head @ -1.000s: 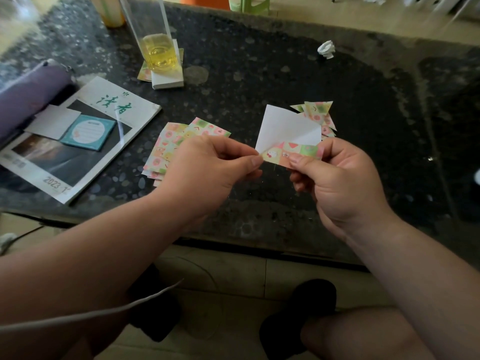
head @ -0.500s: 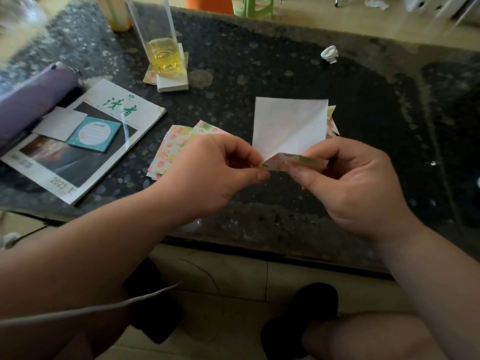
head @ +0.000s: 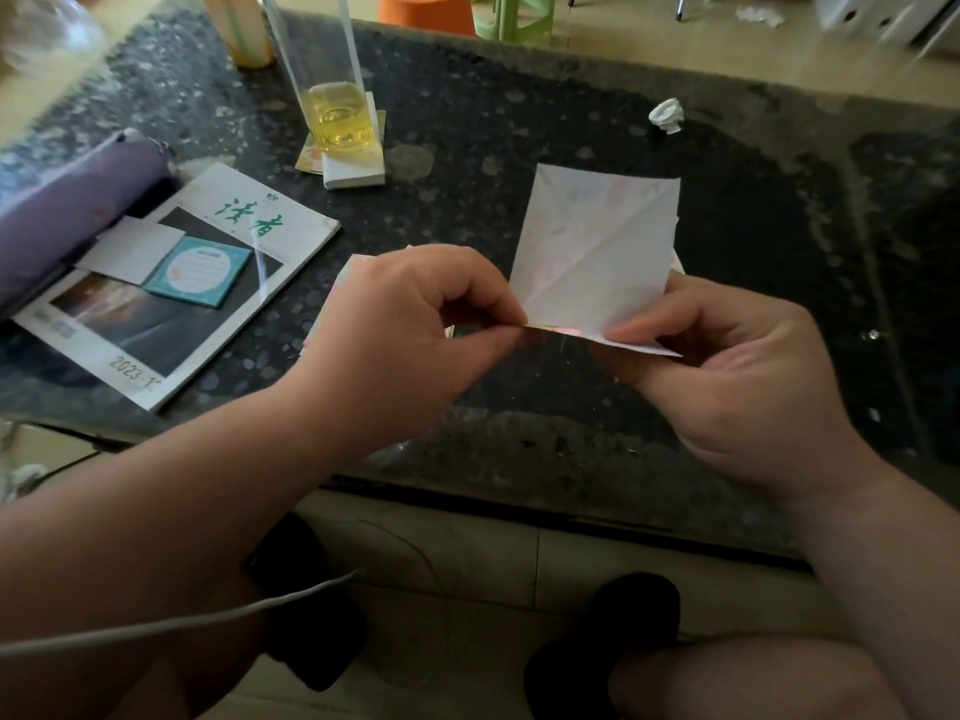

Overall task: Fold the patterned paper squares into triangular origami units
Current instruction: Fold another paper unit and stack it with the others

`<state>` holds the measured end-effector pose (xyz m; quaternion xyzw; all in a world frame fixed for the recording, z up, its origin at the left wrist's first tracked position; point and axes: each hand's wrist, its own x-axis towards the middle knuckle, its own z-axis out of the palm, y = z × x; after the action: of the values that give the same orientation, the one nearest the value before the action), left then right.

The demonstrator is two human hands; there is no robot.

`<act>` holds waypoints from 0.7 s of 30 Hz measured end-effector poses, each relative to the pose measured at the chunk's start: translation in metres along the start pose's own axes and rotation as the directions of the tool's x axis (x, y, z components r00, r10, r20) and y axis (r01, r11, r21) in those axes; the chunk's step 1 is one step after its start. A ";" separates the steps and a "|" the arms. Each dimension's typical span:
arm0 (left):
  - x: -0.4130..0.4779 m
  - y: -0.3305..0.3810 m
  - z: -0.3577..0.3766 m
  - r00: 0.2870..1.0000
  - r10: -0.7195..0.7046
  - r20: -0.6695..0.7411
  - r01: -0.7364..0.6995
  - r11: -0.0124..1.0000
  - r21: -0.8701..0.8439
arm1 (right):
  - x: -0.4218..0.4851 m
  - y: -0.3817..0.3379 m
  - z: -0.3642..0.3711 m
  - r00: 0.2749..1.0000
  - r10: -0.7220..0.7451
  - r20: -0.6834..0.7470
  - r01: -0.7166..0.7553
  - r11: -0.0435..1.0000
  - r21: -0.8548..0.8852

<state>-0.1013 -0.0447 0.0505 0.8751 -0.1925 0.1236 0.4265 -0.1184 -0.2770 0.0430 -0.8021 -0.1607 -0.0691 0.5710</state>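
Pinching one paper square (head: 592, 246), left hand (head: 410, 335), right hand (head: 727, 366)

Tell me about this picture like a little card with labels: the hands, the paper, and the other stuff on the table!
Left hand: pinches the paper at its lower edge
Right hand: pinches the same edge from the other side
Paper look: white side toward the camera, one diagonal crease
On the table: glass of yellow liquid, magazine, purple case, crumpled scrap
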 end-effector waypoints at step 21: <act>0.005 0.013 0.021 0.750 -0.628 0.207 0.576 0.467 -0.671 | 0.003 0.003 0.021 0.940 0.248 -0.234 -0.226 0.967 0.116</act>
<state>-0.1016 -0.0702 0.0486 0.6513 0.1109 -0.0868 0.7456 -0.1162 -0.2579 0.0341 -0.7750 0.0063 -0.0918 0.6252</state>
